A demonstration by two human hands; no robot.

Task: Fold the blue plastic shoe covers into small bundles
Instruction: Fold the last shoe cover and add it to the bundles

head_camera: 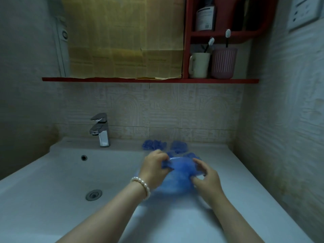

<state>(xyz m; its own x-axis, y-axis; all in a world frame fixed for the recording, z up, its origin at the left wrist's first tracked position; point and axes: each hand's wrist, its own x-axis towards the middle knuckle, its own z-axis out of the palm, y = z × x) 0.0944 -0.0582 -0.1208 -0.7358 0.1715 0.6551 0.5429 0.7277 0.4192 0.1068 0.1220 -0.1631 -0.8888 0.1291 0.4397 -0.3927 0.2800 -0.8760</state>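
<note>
We held 1 blue cover [181, 170] stretched between both hands above the counter [233, 172], just right of the basin [70, 181]. Our left hand [154, 170] gripped its left edge, fingers curled round bunched plastic. Our right hand [206, 176] pinched its right edge between thumb and curled fingers. The middle of the cover sagged below the hands as a loose, translucent pouch; motion blur hid its lower rim.

Behind the hands, near the wall, lay more blue covers: a crumpled cluster [154, 144] at left, 1 bundle [179, 146] just right of it, and another piece [193, 155] partly hidden by the held cover. We could not tell how tightly these were folded.

A pearl bracelet [142, 185] sat on the left wrist. A chrome tap [100, 129] stood at the basin's back edge, a drain [93, 195] in its floor. On the red shelf [149, 80] above stood 2 cups [199, 64], each holding a toothbrush.
</note>
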